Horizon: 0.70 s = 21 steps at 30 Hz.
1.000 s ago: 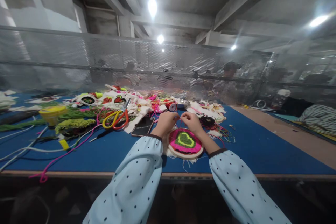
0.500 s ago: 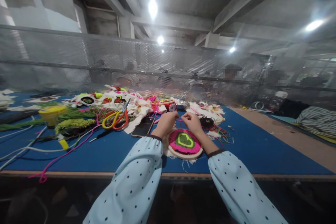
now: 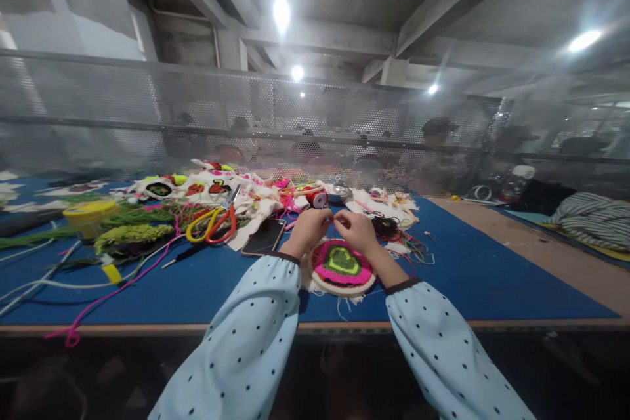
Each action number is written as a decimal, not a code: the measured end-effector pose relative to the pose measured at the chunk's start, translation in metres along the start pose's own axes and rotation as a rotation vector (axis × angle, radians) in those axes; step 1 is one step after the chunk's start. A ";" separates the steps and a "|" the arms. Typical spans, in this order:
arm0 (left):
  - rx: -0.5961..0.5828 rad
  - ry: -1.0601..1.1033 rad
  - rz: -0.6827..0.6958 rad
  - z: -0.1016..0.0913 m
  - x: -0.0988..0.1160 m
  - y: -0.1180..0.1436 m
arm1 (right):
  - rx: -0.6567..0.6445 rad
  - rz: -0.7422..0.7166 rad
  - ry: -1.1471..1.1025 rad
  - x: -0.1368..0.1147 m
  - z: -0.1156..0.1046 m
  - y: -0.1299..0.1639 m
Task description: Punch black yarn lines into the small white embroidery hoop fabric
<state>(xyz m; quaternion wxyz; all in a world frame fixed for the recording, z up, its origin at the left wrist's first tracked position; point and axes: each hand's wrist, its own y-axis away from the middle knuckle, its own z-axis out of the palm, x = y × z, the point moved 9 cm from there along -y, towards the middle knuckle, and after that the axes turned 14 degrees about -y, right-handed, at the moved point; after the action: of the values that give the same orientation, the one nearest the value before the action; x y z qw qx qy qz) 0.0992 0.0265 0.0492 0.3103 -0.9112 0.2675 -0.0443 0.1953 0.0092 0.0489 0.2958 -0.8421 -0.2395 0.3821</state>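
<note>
My left hand [image 3: 310,230] and my right hand [image 3: 357,231] are raised close together above the far rim of an embroidery hoop. Both have thumb and fingertips pinched, the tips nearly meeting; whatever is between them is too small to make out. Below them the embroidery hoop [image 3: 343,291] lies on the blue table. Its fabric carries a pink field with a green heart [image 3: 339,261] outlined in yellow-green. White frayed threads stick out at the hoop's near edge. Just beyond my hands sits a red spool [image 3: 319,199].
Left of my hands lie a black phone [image 3: 264,237] and yellow-and-orange scissors [image 3: 214,223]. A yellow tub [image 3: 89,220], green yarn and a pink strand [image 3: 121,289] are farther left. Dark thread [image 3: 384,226] tangles at right. A mesh screen [image 3: 275,105] stands behind the table, people beyond it.
My fingertips have come slightly closer together, still pinched. The whole view has shifted a little; the hoop and table things keep their places.
</note>
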 end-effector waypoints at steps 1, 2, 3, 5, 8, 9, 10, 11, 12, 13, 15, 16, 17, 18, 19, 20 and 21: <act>-0.001 0.009 0.004 0.001 -0.001 -0.001 | 0.023 0.018 0.005 0.002 -0.003 0.000; 0.001 0.022 0.009 0.001 -0.001 -0.002 | 0.044 0.041 0.004 0.005 -0.004 -0.001; 0.001 0.037 0.011 0.002 -0.002 -0.002 | 0.056 0.066 -0.004 0.009 -0.005 -0.002; 0.001 0.059 0.008 0.003 -0.004 -0.004 | 0.067 0.115 -0.034 0.017 -0.004 -0.002; 0.003 0.053 -0.011 0.001 -0.007 -0.004 | 0.070 0.162 -0.095 0.026 0.000 -0.002; 0.005 0.042 -0.018 0.000 -0.007 -0.003 | 0.071 0.163 -0.109 0.027 0.001 -0.002; 0.006 0.032 -0.027 -0.001 -0.007 -0.003 | 0.072 0.158 -0.120 0.026 0.002 -0.002; 0.005 0.021 -0.037 -0.002 -0.006 -0.002 | 0.070 0.146 -0.131 0.025 0.003 -0.001; 0.004 0.012 -0.047 -0.003 -0.006 -0.001 | 0.064 0.129 -0.141 0.023 0.004 -0.001; 0.001 0.003 -0.055 -0.004 -0.006 -0.001 | 0.050 0.109 -0.151 0.019 0.004 -0.001; -0.006 -0.022 -0.061 -0.005 -0.004 0.000 | 0.015 0.067 -0.167 0.013 0.005 -0.001; -0.011 -0.037 -0.056 -0.005 -0.003 -0.001 | -0.003 0.047 -0.174 0.010 0.005 -0.001; -0.018 -0.049 -0.046 -0.006 -0.002 -0.001 | -0.017 0.030 -0.179 0.007 0.004 -0.001; -0.026 -0.057 -0.032 -0.005 0.000 -0.001 | -0.027 0.018 -0.185 0.006 0.003 -0.001; -0.034 -0.062 -0.017 -0.004 0.001 -0.001 | -0.034 0.010 -0.187 0.006 0.001 -0.001; -0.040 -0.062 -0.003 -0.004 0.003 -0.002 | -0.038 0.006 -0.187 0.006 -0.001 -0.001; -0.043 -0.062 0.011 -0.003 0.004 -0.002 | -0.041 0.004 -0.182 0.007 -0.003 -0.001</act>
<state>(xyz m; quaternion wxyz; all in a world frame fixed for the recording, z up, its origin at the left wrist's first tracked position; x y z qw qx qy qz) 0.1028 0.0242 0.0522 0.2992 -0.9170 0.2637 -0.0087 0.2021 0.0136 0.0480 0.2546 -0.8103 -0.2717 0.4526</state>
